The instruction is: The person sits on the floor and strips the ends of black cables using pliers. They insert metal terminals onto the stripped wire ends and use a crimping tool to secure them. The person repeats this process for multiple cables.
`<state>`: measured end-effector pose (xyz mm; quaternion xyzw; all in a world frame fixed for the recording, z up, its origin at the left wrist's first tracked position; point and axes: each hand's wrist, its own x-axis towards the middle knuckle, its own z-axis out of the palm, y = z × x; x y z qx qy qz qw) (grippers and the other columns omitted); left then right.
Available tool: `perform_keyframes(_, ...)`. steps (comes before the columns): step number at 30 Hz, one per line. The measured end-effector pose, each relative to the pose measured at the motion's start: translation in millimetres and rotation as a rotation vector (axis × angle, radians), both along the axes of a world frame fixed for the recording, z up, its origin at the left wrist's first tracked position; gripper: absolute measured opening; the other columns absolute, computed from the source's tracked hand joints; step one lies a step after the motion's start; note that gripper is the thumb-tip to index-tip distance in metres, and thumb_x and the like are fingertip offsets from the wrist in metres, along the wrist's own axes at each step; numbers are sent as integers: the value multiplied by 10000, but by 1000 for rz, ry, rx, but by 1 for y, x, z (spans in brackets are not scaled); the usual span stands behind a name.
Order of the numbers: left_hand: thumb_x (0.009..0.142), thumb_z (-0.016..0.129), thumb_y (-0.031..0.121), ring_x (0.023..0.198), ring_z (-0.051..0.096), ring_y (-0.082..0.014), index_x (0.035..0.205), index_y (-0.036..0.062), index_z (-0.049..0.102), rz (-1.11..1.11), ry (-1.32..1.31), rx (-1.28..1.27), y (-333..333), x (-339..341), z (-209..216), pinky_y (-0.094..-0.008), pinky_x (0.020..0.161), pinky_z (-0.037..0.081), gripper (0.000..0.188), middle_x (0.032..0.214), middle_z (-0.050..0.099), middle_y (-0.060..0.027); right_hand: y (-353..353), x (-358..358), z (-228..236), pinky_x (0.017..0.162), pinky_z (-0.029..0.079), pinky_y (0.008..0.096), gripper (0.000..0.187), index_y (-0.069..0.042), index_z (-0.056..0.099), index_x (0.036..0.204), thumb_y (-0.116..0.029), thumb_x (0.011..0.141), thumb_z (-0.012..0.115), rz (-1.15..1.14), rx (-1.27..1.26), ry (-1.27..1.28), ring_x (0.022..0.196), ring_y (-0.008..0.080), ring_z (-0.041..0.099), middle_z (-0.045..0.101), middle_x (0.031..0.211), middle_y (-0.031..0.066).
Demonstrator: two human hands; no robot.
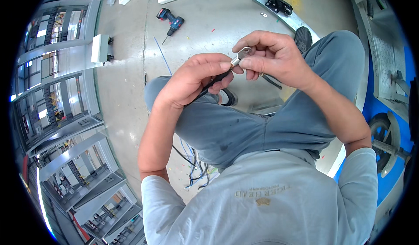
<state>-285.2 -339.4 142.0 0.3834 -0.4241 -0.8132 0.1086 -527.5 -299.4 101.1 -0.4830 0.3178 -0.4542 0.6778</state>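
Note:
Between my hands a silvery cable lug (236,62) meets the end of a thick black cable (211,85). My left hand (198,76) pinches the cable close to its end, where a bit of copper colour shows. Thumb and fingers of my right hand (273,58) are closed on the lug, whose flat holed tab points up and away. The cable runs back under my left palm toward my lap. How far the cable sits inside the lug is hidden by my fingertips. Below my right hand, a short dark cable piece (271,81) shows.
A cordless drill (171,23) lies on the floor ahead. At the far right, a black tool (277,1) rests on a metal bar (301,25); a loose lug (263,15) is beside it. Metal cabinet frames (89,40) line the left. Loose wires (198,171) lie by my left leg.

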Motion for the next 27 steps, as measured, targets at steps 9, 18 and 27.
perform_keyframes(9,1031,623,216,632,470,-87,1111,-10,751,5,38,54,-5,0,-11,-243,571,382,271,780,621,-28,-5,-4,-3,669,596,243,182,38,721,1121,-104,1013,687,15,-12,25,739,103,707,725,872,61)
perform_keyframes(18,1026,631,212,600,415,-73,1062,1,754,-4,34,21,-8,0,-29,-244,546,329,247,738,583,-9,-7,-4,-11,671,599,242,170,55,709,1097,-89,1013,673,42,24,64,754,111,720,742,876,91)
perform_keyframes(27,1048,627,272,640,433,-78,1163,9,697,32,69,96,-11,3,-30,-231,557,371,295,807,564,-9,-21,-7,-9,696,598,277,304,45,690,1205,-174,994,706,98,172,42,775,150,727,740,926,93)
